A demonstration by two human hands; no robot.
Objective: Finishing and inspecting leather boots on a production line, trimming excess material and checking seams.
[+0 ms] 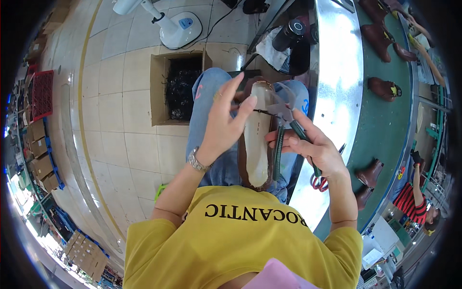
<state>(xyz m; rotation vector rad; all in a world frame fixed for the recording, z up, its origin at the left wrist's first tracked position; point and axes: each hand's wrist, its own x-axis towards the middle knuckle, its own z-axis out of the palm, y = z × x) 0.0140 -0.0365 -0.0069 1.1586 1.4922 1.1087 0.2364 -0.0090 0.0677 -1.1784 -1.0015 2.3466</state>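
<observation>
Across my knees lies a brown leather shoe (255,139), sole side up, with a pale insole board on its underside. My right hand (313,147) is wrapped round green-handled lasting pincers (279,144). Their metal jaws are over the shoe's right edge, slightly blurred. Beside the shoe's upper left edge is my left hand (226,113), index finger and thumb apart and nothing visible between them. The other fingers are partly hidden. A thin dark strip shows between the thumb and the pincers' jaws.
An open cardboard box (156,89) of black scraps stands left of my knees. A metal-edged bench (337,72) on the right carries brown boots (382,89) on its green top. Red-handled scissors (319,183) lie near my right wrist. A black cylindrical container (288,36) stands ahead.
</observation>
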